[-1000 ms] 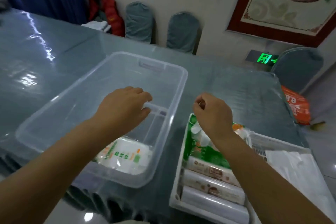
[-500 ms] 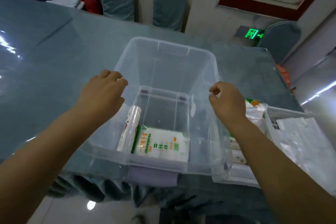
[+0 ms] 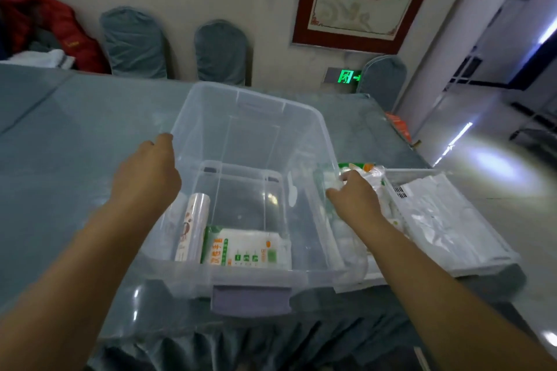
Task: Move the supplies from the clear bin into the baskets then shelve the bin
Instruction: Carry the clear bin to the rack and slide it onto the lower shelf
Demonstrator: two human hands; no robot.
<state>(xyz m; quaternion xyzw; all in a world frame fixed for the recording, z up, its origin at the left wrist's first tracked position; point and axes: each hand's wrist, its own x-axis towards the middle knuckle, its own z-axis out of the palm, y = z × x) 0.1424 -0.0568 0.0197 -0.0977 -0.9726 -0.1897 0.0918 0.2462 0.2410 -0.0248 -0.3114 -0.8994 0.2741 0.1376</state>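
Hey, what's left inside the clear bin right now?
In the clear bin: an upright roll of plastic wrap and a green-and-white packet lying flat beside it, both at the near end. The far end looks bare. Anything under the packet is hidden.

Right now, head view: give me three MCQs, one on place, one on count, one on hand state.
1. Where does the white basket sit relative to the clear bin?
A. to its right B. to its left C. inside it

2. How many supplies show in the bin?
A. none B. two C. five

3. The left hand is:
A. flat on the table B. on the bin's left rim C. holding the roll

Key: 1 A, basket flanks the right wall. 2 B, a roll and a green-printed pack. 3 B, fingers meet the rim.
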